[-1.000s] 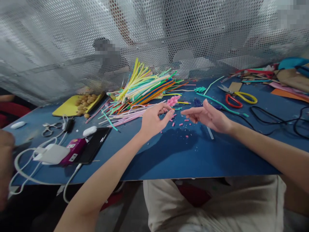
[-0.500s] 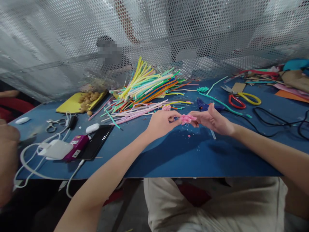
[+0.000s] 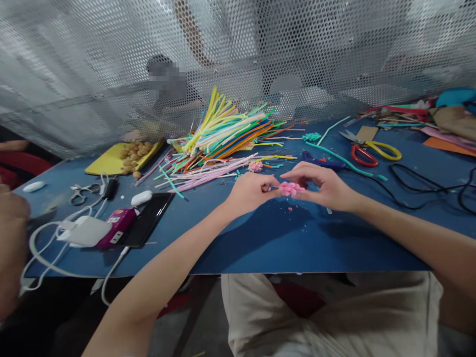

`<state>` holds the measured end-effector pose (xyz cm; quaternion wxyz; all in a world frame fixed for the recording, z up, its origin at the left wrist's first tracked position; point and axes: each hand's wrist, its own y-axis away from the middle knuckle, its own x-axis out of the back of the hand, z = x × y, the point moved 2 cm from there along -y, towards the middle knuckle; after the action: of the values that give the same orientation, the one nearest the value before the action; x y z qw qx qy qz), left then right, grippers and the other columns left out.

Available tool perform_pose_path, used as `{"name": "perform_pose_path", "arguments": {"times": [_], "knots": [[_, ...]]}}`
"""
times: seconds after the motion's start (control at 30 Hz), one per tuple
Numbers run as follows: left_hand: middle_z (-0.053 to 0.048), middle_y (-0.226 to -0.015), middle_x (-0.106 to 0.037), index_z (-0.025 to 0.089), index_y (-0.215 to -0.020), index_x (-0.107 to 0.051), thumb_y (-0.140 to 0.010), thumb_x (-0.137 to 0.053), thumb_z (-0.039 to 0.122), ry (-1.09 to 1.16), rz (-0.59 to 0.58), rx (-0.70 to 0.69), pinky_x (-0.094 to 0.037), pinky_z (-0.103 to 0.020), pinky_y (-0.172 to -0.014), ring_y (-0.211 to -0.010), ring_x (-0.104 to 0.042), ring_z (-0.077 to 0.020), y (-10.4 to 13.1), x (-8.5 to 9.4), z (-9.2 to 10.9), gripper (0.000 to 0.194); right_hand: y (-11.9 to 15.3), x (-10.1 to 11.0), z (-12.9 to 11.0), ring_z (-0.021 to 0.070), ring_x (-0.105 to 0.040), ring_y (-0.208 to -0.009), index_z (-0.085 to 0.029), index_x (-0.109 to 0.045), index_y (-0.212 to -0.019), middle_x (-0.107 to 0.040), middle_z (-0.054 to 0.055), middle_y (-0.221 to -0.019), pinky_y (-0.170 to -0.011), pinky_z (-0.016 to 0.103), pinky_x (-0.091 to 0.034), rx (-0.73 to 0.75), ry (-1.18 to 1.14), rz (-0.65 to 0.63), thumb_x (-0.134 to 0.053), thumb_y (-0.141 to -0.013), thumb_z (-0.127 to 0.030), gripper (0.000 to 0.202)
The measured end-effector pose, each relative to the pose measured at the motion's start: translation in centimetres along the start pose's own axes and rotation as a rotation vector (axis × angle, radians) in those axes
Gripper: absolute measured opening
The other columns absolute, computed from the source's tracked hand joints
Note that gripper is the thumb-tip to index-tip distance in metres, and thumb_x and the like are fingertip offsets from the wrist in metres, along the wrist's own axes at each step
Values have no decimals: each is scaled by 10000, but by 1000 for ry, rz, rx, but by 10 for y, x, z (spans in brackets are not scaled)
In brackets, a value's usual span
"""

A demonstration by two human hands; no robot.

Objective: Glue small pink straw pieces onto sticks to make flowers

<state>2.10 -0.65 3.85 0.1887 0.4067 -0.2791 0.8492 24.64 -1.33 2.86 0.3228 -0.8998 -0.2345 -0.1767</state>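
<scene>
A small pink flower-like piece of fuzzy pipe cleaner (image 3: 290, 188) is held up just above the table. My left hand (image 3: 253, 192) pinches its left side between thumb and curled fingers. At the right side of the piece is my right hand (image 3: 325, 187), its fingers arched and apart. Its lower digit touches the pink edge, while the upper one reaches left above it. A second pink fuzzy piece (image 3: 255, 166) lies on the table just beyond my left hand. Behind my right hand lies a blue glue gun (image 3: 323, 161), partly hidden.
A big bundle of coloured pipe cleaners (image 3: 230, 131) lies at the back. Scissors (image 3: 368, 148) and a black cable (image 3: 427, 186) are to the right. On the left are a phone (image 3: 154, 220), a white charger (image 3: 87, 230) and a yellow tray (image 3: 106, 159). A co-worker's hand (image 3: 11, 238) shows at far left.
My right hand has turned over, from thumb raised to fingers arched over the pink piece. The left hand keeps its pinch, and the piece has shifted slightly to the right.
</scene>
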Motion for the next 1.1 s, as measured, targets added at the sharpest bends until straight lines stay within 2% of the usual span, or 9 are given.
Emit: {"name": "perform_pose_path", "arguments": {"times": [0.17,0.3,0.47,0.57,0.63,0.7,0.87,1.0,1.1], "knots": [[35,-574,-539,207,-812,-748,-935,-641,476,-131,-32,-65,-265,-247,-565,-561,-458,-100,3,-6,6,315,4,-11,-9,182,-671,-816,-259,-808,-980,-728,57,-923,-711,314,-536,154,59,-10,-754,-901,-345,129],[43,-565,-533,206,-809,-747,-920,-662,512,-111,32,-69,-287,-239,-566,-562,-466,-95,4,-5,5,337,5,-6,-11,182,-669,-731,-263,-808,-868,-750,49,-845,-653,329,-527,91,20,51,-749,-898,-387,141],[41,-568,-545,199,-821,-759,-884,-689,600,-142,109,-9,-311,-240,-569,-580,-492,-102,1,1,-6,412,2,12,-4,220,-657,-758,-281,-803,-819,-761,55,-851,-709,390,-539,-67,-28,319,-756,-874,-478,210],[31,-592,-604,213,-851,-782,-862,-743,551,-242,152,20,-327,-241,-586,-605,-544,-114,-2,3,-18,341,1,23,8,184,-562,-635,-271,-798,-843,-716,42,-772,-627,370,-490,-138,-71,517,-732,-889,-503,246],[18,-633,-661,230,-869,-793,-883,-742,495,-320,177,0,-348,-242,-605,-638,-598,-125,-3,4,-24,270,0,27,15,164,-503,-586,-264,-793,-875,-677,28,-722,-588,354,-449,-152,-101,587,-726,-895,-502,248],[-3,-684,-710,241,-880,-797,-930,-697,471,-378,190,-47,-372,-246,-624,-688,-652,-139,-3,6,-27,256,0,30,19,165,-505,-590,-259,-784,-885,-668,24,-716,-587,350,-441,-164,-88,586,-718,-901,-500,251],[-42,-849,-791,262,-927,-801,-1021,-532,550,-393,119,-200,-435,-264,-703,-796,-722,-149,2,8,-18,405,-2,25,12,210,-631,-768,-257,-774,-872,-741,52,-867,-678,368,-499,-107,64,412,-700,-916,-453,215],[-21,-869,-799,278,-899,-789,-1017,-536,557,-403,88,-253,-430,-286,-706,-771,-721,-140,5,5,-13,396,0,19,9,212,-656,-802,-252,-757,-871,-751,55,-895,-680,370,-513,-57,95,344,-668,-947,-411,197],[-7,-855,-794,288,-875,-781,-1012,-555,543,-440,88,-268,-409,-302,-685,-742,-707,-147,5,3,-15,367,1,18,11,190,-657,-740,-252,-745,-906,-753,42,-867,-660,353,-523,-98,58,327,-667,-958,-404,179]]}}
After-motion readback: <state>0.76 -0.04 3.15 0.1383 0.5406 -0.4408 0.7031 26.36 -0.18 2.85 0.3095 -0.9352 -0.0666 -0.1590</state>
